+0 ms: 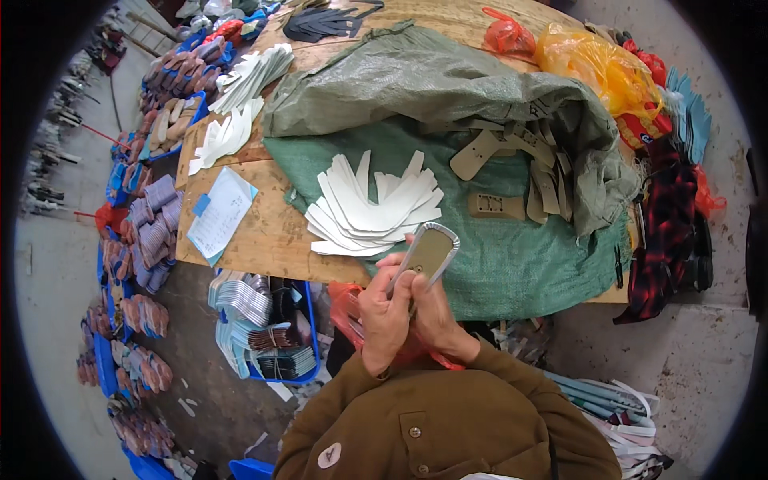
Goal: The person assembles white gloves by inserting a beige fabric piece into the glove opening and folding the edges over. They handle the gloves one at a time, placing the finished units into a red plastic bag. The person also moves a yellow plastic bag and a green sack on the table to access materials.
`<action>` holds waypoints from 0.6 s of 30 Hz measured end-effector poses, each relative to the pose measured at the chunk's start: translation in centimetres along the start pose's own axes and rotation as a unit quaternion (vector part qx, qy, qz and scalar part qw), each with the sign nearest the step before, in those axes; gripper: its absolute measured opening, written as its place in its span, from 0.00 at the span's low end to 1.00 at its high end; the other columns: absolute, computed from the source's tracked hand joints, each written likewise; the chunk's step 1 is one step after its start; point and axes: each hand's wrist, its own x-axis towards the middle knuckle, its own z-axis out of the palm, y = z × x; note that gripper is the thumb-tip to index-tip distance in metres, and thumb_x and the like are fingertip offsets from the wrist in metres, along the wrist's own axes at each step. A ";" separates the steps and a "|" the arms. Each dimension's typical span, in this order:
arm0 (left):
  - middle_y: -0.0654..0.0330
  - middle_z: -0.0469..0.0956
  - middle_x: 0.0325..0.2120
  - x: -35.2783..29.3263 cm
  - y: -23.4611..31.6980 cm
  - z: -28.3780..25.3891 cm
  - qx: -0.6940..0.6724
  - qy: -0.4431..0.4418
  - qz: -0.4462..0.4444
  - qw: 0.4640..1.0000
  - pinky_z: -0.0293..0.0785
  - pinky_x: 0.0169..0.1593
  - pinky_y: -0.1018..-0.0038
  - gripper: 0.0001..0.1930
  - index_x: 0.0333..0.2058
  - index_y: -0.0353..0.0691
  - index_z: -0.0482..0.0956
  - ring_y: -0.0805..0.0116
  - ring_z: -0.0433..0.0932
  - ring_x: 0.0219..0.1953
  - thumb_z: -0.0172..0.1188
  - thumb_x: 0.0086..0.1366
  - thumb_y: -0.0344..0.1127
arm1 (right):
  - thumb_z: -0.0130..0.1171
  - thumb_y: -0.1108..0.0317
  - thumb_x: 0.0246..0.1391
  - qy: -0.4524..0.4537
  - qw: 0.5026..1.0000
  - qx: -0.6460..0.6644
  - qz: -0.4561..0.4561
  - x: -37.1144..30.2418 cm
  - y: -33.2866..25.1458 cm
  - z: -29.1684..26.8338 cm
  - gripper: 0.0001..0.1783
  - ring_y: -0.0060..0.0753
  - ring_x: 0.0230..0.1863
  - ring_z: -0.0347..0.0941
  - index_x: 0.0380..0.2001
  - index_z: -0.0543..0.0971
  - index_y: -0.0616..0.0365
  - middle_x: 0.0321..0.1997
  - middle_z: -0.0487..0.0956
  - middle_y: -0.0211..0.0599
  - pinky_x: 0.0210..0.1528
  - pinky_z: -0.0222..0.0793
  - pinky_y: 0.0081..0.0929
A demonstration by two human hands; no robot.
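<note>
At the left, a handwritten sheet [222, 218] lies on the wooden tabletop [288, 254], above a blue crate [313, 340] of stacked, banded strips, and to its right a fan of white curved strips [372, 204] rests partly on a green woven sheet [512, 264]. Just below the fan, the left hand [386, 320], fingers curled, grips the lower left of a white-edged, olive-brown insole board [430, 254], while the partly closed right hand [438, 320] holds its lower right; farther right, loose insole boards [544, 172] spill from a grey-green woven sack [448, 84].
</note>
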 end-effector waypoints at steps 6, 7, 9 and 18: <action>0.70 0.72 0.19 -0.7 1.5 0.5 -0.079 -0.047 -0.155 0.984 0.63 0.24 0.85 0.16 0.34 0.38 0.75 0.84 0.66 0.16 0.50 0.74 0.45 | 0.42 0.37 0.65 -0.065 0.959 0.265 0.080 2.1 -4.6 -2.0 0.41 0.41 0.51 0.75 0.64 0.60 0.63 0.52 0.74 0.48 0.55 0.70 0.38; 0.71 0.69 0.17 -0.8 1.2 0.1 -0.233 -0.122 -0.231 0.937 0.60 0.22 0.85 0.19 0.34 0.39 0.75 0.84 0.63 0.14 0.47 0.74 0.49 | 0.42 0.38 0.65 -0.112 0.949 0.281 0.085 2.4 -4.6 -2.7 0.39 0.40 0.49 0.75 0.63 0.61 0.63 0.50 0.76 0.48 0.54 0.70 0.37; 0.72 0.63 0.13 -0.6 0.4 -1.1 -0.509 -0.250 -0.353 0.744 0.55 0.20 0.83 0.24 0.33 0.41 0.73 0.83 0.58 0.11 0.43 0.74 0.56 | 0.41 0.41 0.68 -0.178 0.943 0.274 0.058 2.5 -4.3 -2.9 0.33 0.37 0.44 0.76 0.57 0.65 0.63 0.42 0.79 0.44 0.51 0.71 0.33; 0.56 0.75 0.33 -1.6 2.8 -1.4 -0.283 -0.289 -0.339 0.849 0.79 0.40 0.70 0.38 0.54 0.29 0.67 0.64 0.78 0.32 0.41 0.70 0.65 | 0.53 0.57 0.65 -0.019 0.985 0.091 0.146 1.2 -5.2 -3.5 0.13 0.13 0.35 0.64 0.37 0.73 0.56 0.32 0.72 0.22 0.41 0.63 0.18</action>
